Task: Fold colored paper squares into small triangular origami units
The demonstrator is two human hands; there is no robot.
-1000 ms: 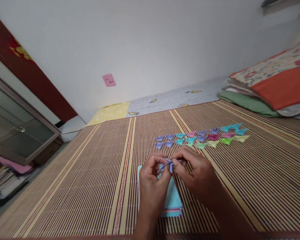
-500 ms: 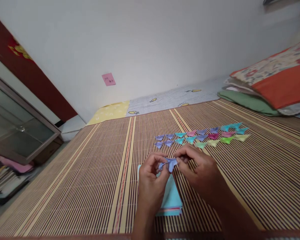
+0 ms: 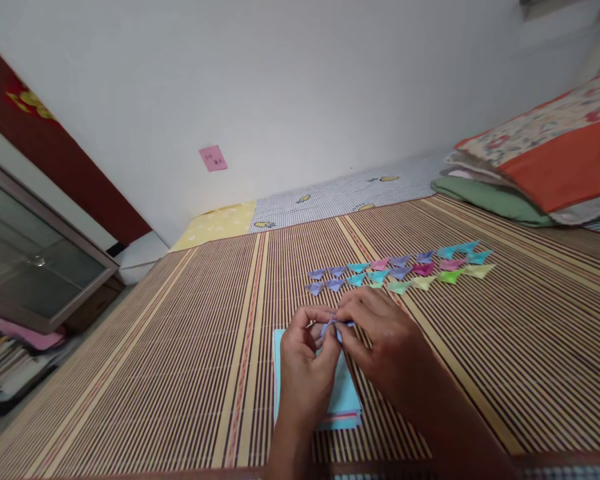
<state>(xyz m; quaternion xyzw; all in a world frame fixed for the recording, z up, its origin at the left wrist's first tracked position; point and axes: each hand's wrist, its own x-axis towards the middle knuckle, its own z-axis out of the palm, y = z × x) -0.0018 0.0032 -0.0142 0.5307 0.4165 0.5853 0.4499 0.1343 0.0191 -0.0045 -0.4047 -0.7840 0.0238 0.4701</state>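
Note:
Between my hands is a small folded piece of purple-blue paper (image 3: 338, 333), mostly covered by my fingers. My left hand (image 3: 307, 360) pinches it between thumb and fingers from the left. From the right, my right hand (image 3: 380, 333) grips it with thumb and forefinger close to the left thumb. Below them a stack of light blue paper sheets (image 3: 346, 393) lies on the mat, partly hidden by my left hand and wrist. Past my fingertips, two rows of small folded paper boats (image 3: 399, 287) stand in purple, blue, pink, green and yellow.
A striped bamboo mat (image 3: 205, 347) covers the bed. Folded bedding with an orange pillow (image 3: 570, 160) is piled at the right. Along the wall runs a checked cloth (image 3: 325, 200). A glass-fronted cabinet door (image 3: 40, 267) stands at the left.
My right hand has moved left, closer to my left hand, and its fingers now cover more of the purple-blue paper. The view has shifted slightly.

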